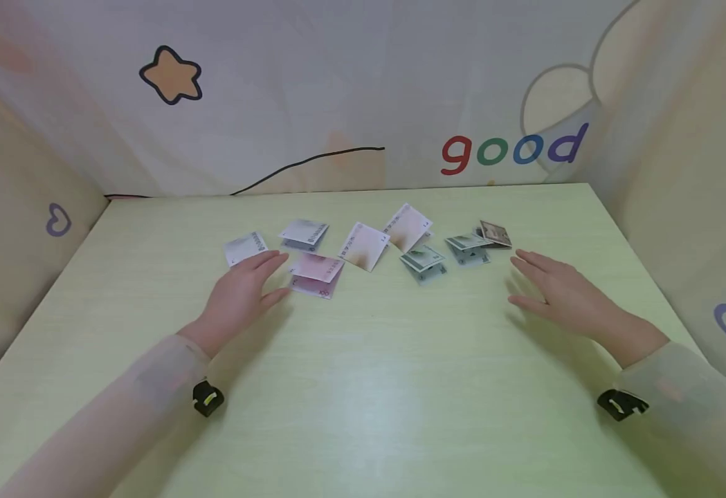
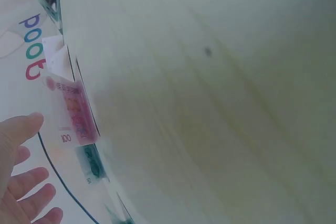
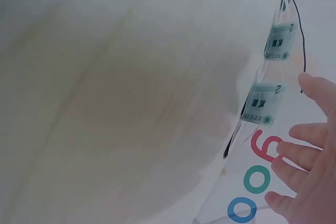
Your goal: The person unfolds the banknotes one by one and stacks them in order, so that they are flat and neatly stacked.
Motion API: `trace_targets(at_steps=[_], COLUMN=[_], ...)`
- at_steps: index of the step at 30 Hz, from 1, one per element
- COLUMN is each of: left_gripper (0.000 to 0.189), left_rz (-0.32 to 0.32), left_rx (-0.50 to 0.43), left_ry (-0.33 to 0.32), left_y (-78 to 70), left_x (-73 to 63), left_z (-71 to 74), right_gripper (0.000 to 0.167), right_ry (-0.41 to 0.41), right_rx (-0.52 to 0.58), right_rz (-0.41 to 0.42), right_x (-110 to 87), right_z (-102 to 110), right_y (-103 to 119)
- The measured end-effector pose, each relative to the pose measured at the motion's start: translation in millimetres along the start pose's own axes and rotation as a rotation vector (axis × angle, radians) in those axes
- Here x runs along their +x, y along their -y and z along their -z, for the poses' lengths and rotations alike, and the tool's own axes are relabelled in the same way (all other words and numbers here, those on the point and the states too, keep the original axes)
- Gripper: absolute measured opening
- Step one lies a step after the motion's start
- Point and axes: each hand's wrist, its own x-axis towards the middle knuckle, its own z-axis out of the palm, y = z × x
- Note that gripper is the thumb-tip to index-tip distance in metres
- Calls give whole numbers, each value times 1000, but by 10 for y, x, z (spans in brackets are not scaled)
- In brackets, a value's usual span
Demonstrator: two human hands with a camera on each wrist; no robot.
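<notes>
Several folded banknotes stand or lie in a loose row across the far part of the table. My left hand [image 1: 238, 297], fingers extended and holding nothing, hovers left of a pink folded banknote [image 1: 322, 268] marked 100. Its fingertips overlap a pale banknote [image 1: 244, 247] in the head view. Behind the pink one is another pale folded banknote [image 1: 304, 230]. Two more pale banknotes [image 1: 364, 247] [image 1: 407, 227] are in the middle. On the right stand two green folded banknotes [image 1: 423, 259] [image 1: 467, 241] and a brown one [image 1: 495, 234]. Beside these, my right hand [image 1: 565, 294] is held up with fingers spread and nothing in them.
The pale wooden table [image 1: 363, 394] meets a printed cloth backdrop [image 1: 338, 90] just behind the banknotes. Cloth walls [image 1: 20, 207] also rise along the left and right sides. Each sleeve carries a small black device [image 1: 207, 398] near the wrist.
</notes>
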Motion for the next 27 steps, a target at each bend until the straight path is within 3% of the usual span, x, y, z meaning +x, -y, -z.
trace_targets(at_steps=[13,27], left_gripper=[45,32], left_rz=[-2,-31], left_rx=[-35,-58], left_ry=[77,104], left_y=[2,-59], left_x=[142,262], left_z=[-81,-112], right_gripper=[67,66], right_ry=[78,92], right_rx=[113,170], right_rz=[-68,-61], right_x=[18,27], right_z=[-22,13], right_y=[64,113])
